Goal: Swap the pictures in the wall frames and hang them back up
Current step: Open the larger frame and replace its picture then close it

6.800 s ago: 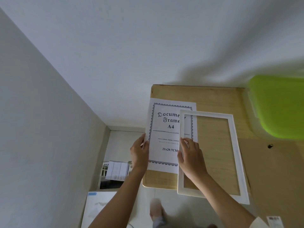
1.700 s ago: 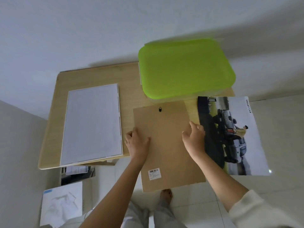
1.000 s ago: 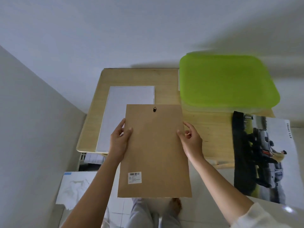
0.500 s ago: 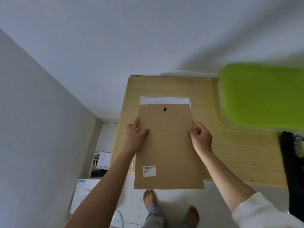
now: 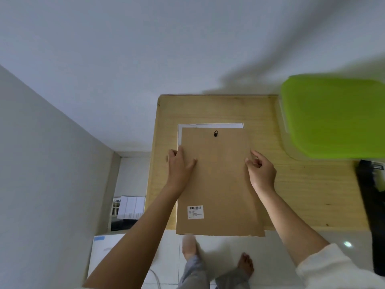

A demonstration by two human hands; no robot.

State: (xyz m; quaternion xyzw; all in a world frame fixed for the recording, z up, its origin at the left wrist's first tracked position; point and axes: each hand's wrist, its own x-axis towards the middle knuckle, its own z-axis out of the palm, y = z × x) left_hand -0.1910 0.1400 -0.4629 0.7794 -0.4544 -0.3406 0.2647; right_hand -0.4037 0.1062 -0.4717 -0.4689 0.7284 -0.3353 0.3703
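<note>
A brown backing board (image 5: 220,184) with a black hanger and a barcode sticker lies over a white frame (image 5: 210,125) on the wooden table (image 5: 291,195). Only the frame's top and left edges show from under the board. My left hand (image 5: 180,165) holds the board's left edge, thumb on top. My right hand (image 5: 261,171) grips the right edge with curled fingers. The board's lower end hangs past the table's front edge. A dark car picture (image 5: 373,205) lies at the far right, mostly cut off.
A lime green plastic lid (image 5: 335,117) sits on a clear box at the table's back right. White walls rise behind and to the left. On the floor lie papers (image 5: 131,207), a white sheet (image 5: 108,251) and my bare feet (image 5: 245,263).
Both hands lifted the backing board from the table's middle, carried it left and brought it down over the white frame. Over the last half second the board settled lower onto the frame.
</note>
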